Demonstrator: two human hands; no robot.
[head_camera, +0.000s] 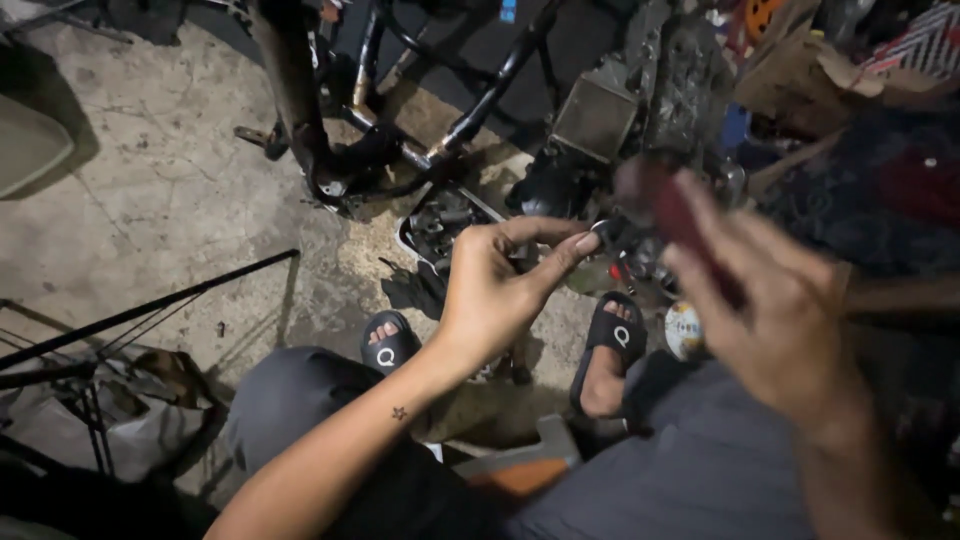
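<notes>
small metal part pinched up at eye level, dark red tool in the other hand

the left hand (490, 290) has thumb and forefinger closed on a small metal part (600, 228), tips meeting so the piece stands clear beyond the fingers, where it can be seen and worked on; the other fingers curl back out of the way. just right of those fingertips, the right hand (775, 320) is wrapped around a dark red tool (672, 205), whose blurred upper end sits almost against the part (whether it touches, i cannot tell). the tool is gripped low on its body, so its end points toward the pinch.

below the fingers, two feet in black slide sandals (612, 340) rest on the concrete floor (170, 200), knees in grey trousers apart, which leaves room for the hands between them. beyond the fingertips a shallow tray of dark metal bits (440, 220) lies on the floor within reach, near a black tubular frame (400, 150) and a grimy engine block (650, 90). a round white object (684, 330) sits beside the right foot.
</notes>
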